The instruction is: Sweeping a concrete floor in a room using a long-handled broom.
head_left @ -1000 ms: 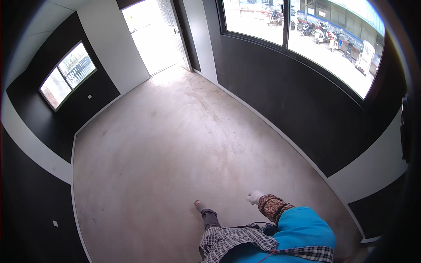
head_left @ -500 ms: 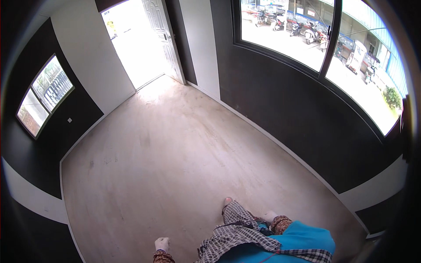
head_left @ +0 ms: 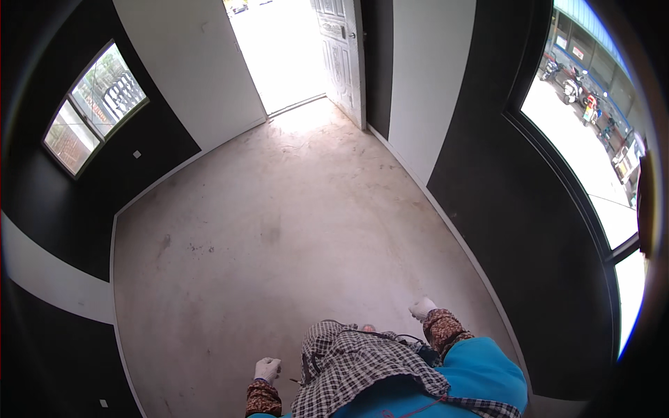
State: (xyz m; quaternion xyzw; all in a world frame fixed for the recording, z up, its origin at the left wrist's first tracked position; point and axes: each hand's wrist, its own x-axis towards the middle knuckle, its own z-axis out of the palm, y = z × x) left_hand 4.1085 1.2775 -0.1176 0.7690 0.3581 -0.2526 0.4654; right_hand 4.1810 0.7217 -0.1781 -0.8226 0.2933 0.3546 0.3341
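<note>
My left hand (head_left: 267, 369), in what looks like a pale glove, hangs low over the floor beside the checked apron (head_left: 362, 355). Its fingers are curled in, and nothing shows in them. Out in front on the other side is my right hand (head_left: 422, 308), equally pale, its fingers closed with no object visible. Brown patterned cuffs (head_left: 444, 327) cover both wrists, below a blue top (head_left: 484, 362). Neither hand touches anything that I can see. The tip of one foot (head_left: 368, 328) peeks out past the apron.
Bare, stained floor (head_left: 279, 209) stretches to a bright doorway, whose patterned door (head_left: 341, 63) stands open. Black and white walls (head_left: 536, 230) close in on both sides. A large window (head_left: 592, 167) lies at right, a small window (head_left: 97, 108) at left; scooters (head_left: 575, 87) stand outside.
The view has swung to the right and closer to the doorway. My right hand, mostly hidden by my side before, has come forward into plain sight. The front foot has dropped back behind the apron.
</note>
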